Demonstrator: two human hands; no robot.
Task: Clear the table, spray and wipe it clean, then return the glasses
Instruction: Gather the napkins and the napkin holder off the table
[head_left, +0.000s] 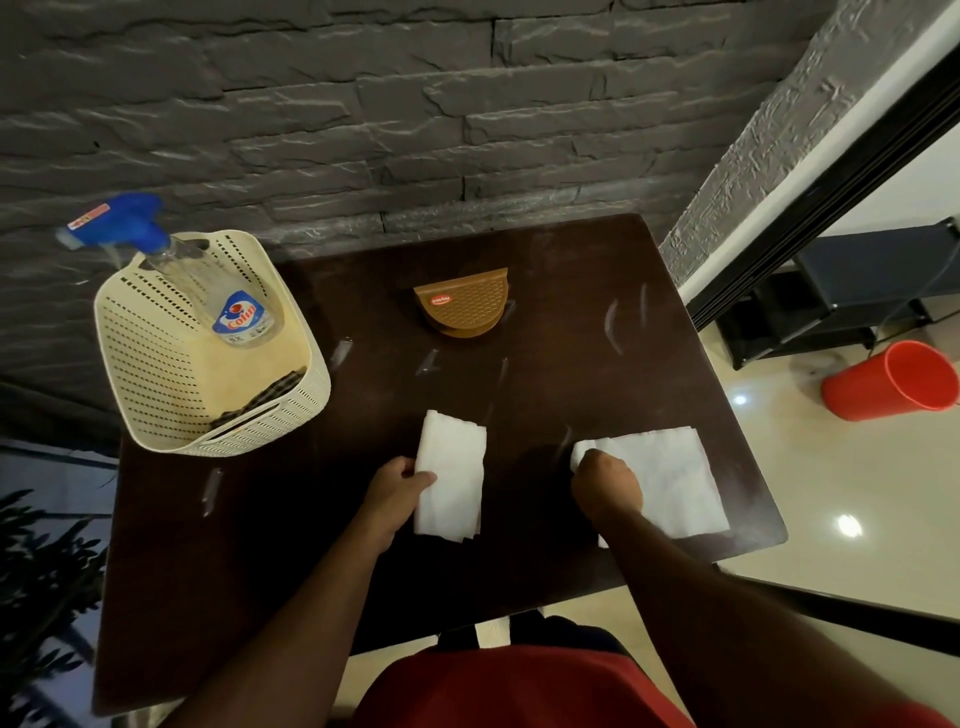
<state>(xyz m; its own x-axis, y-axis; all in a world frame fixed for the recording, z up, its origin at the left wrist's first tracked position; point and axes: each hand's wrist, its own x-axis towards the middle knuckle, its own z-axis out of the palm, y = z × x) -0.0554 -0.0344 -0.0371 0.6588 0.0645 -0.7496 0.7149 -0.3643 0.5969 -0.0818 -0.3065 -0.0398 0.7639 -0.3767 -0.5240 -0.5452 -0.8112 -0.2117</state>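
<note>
Dark brown desk (571, 322): folded white tissue (451, 475) gripped at near-left edge by left hand (397, 491), fingers curled round it. Second white tissue (660, 480), right of first, pinched at left corner by right hand (608, 480). Brown napkin holder (462, 306) stood behind tissues. Cream basket (171, 374) at desk's left edge, Colin spray bottle (208, 280) leaned inside.

Your left hand (397, 488) at 7 o'clock from frame centre: forearm enters from 7 o'clock edge, bare, angled up toward 1 o'clock. Fingers curled, thumb on top, pinching edge of folded tissue (451, 473). Your right hand (607, 480) at 4 o'clock from centre: forearm enters from 5 o'clock corner, angled toward 11 o'clock. Fist closed, knuckles up, gripping corner of flat tissue (670, 478). Hands apart, level with each other.
</note>
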